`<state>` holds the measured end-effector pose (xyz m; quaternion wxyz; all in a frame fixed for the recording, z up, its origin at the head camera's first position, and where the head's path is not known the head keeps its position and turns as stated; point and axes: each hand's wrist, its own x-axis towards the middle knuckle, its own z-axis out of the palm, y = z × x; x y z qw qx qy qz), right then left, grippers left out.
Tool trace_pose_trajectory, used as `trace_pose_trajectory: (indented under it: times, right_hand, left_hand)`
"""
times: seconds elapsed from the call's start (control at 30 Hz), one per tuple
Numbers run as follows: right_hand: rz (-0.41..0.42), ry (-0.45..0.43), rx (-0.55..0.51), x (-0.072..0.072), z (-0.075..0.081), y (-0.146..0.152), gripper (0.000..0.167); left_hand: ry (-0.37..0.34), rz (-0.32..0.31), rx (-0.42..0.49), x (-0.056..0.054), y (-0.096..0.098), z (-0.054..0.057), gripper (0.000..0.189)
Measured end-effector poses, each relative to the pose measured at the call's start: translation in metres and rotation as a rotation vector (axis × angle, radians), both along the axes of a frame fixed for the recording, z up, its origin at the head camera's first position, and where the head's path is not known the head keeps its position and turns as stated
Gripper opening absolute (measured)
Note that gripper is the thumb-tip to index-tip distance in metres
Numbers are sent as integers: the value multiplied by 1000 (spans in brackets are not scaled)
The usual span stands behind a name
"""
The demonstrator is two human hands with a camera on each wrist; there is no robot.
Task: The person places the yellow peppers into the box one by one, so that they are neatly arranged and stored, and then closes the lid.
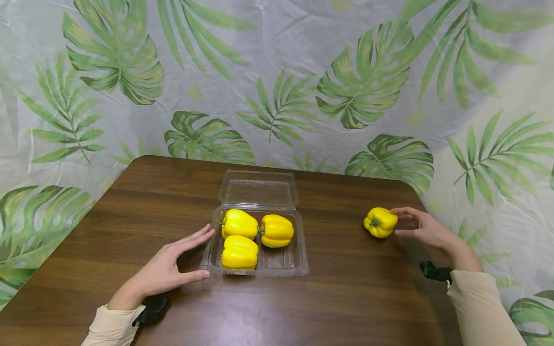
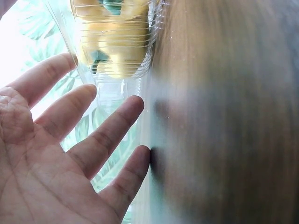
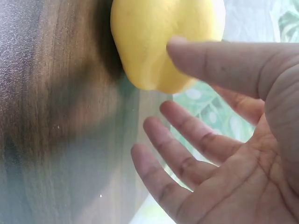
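A clear plastic clamshell box (image 1: 277, 266) lies with its lid folded back on the table. Inside are three yellow bell peppers: one at the back left (image 1: 239, 224), one at the right (image 1: 277, 231) and one at the front left (image 1: 240, 253). My left hand (image 1: 166, 266) is beside the box's left side, fingers spread, fingertips right at its edge. Another yellow bell pepper (image 1: 381, 222) rests on the table at the right, its green stem facing the front left. My right hand (image 1: 426, 230) reaches around its right side, fingers loosely bent; in the right wrist view the thumb (image 3: 210, 60) overlaps the pepper.
The dark wooden table (image 1: 342, 298) has rounded far corners. Behind it hangs a pale cloth (image 1: 294, 53) printed with green leaves. The open lid (image 1: 259, 189) lies toward the table's far edge. Dark bands (image 1: 153, 311) circle both wrists.
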<state>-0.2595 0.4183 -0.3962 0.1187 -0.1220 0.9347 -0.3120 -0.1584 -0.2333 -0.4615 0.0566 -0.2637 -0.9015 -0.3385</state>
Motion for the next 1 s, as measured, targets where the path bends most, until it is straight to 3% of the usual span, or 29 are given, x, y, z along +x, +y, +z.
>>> trace_pose_trajectory:
  times: [0.17, 0.47, 1.0]
  right_hand:
    - [38, 32, -11, -5, -1, 0, 71]
    - [95, -26, -115, -11, -3, -9, 83]
    - [54, -39, -109, -18, -10, -19, 89]
  left_hand:
    - [-3, 0, 1, 0, 0, 1, 86]
    - [-3, -4, 2, 0, 0, 0, 86]
    - [-12, -3, 7, 0, 0, 0, 85]
